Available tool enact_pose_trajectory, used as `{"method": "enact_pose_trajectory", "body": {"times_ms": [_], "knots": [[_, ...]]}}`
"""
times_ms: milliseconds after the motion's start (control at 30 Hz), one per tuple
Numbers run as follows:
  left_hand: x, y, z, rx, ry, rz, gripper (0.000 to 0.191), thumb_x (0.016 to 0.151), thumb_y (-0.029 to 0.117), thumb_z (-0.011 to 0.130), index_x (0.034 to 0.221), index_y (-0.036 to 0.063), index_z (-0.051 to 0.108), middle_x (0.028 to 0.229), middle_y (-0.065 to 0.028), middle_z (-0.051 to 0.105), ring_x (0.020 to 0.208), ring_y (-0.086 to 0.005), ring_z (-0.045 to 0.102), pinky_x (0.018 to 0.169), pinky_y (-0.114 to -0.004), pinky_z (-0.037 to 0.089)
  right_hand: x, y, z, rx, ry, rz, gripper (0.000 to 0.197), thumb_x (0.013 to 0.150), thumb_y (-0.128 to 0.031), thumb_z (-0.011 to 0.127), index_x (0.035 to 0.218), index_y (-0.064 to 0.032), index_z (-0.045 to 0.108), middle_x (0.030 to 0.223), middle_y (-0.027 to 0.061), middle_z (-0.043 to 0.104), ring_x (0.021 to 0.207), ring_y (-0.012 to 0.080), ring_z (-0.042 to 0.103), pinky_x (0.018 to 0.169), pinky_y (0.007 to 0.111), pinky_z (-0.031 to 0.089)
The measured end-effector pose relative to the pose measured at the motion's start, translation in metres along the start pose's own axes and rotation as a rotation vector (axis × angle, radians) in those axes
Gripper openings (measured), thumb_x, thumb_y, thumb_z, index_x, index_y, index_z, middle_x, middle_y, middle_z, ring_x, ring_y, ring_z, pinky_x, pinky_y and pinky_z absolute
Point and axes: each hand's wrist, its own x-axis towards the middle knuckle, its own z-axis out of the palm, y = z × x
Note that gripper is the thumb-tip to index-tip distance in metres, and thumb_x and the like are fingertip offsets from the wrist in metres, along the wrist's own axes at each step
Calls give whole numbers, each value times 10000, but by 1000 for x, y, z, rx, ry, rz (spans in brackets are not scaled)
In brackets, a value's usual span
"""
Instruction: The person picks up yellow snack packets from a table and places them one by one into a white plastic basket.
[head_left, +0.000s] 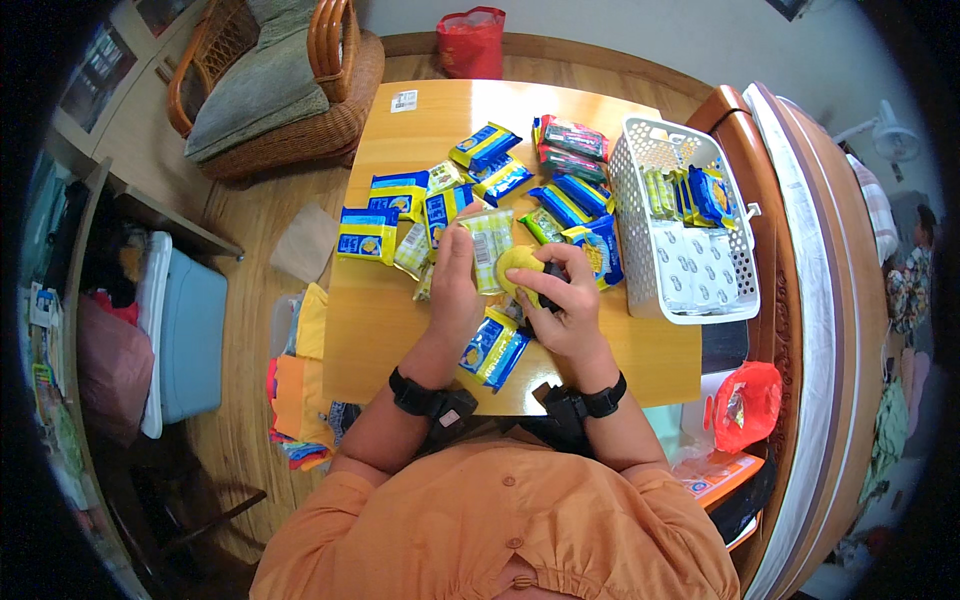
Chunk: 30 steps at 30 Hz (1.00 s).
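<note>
My left hand (455, 274) holds a green-and-white checked snack packet (486, 247) upright, its printed code facing me. Against the packet's right side, my right hand (564, 298) grips a soft-looking yellow pad (520, 267) with a dark part at its back; its exact kind is unclear. Blue-and-yellow snack packets lie left of and beyond my hands, one of them the packet (367, 234) at the far left. Another blue-and-yellow packet (495, 347) rests between my wrists. To the right lie more blue packets (598, 247) and a bright green one (541, 225).
A white perforated plastic basket (637, 289) stands on the wooden table (390, 322) at right, holding upright snack packets and white printed packs. Red-and-dark packets (574, 142) lie beside it. A wicker armchair (300, 142) and blue storage bin (191, 330) stand leftward; a bed (810, 300) borders the right.
</note>
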Motion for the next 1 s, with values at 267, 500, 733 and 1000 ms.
{"method": "enact_pose_trajectory", "body": {"times_ms": [267, 500, 733, 1000], "knots": [[-4, -5, -11, 211, -31, -194, 397, 1112, 331, 419, 1284, 9, 575, 1107, -46, 646, 1001, -107, 615, 890, -268, 498, -1, 4, 3, 75, 105, 98, 408, 729, 51, 775, 1111, -92, 760, 1053, 119, 607, 853, 248, 586, 727, 313, 485], [-1, -7, -2, 280, 18, -15, 389, 1116, 312, 394, 1298, 19, 571, 1118, -57, 645, 981, -133, 638, 876, -282, 520, -3, -4, 0, 116, -105, -43, 461, 663, 63, 688, 1065, -139, 791, 1073, 149, 637, 869, 292, 652, 734, 342, 534], [-11, 6, -3, 231, -188, -147, 375, 1109, 283, 435, 1318, 16, 596, 1122, -45, 657, 1000, -90, 608, 908, -260, 492, -1, 2, 0, 47, 94, 49, 436, 716, 75, 716, 1104, -117, 771, 1066, 135, 620, 848, 271, 621, 718, 329, 511], [-9, -10, -13, 246, -198, -175, 432, 1108, 316, 439, 1345, -20, 572, 1198, -49, 626, 1076, -82, 558, 960, -266, 453, -1, 3, 3, -25, 65, 117, 468, 703, 56, 718, 1141, -103, 757, 1074, 132, 594, 830, 256, 585, 697, 330, 495]]}}
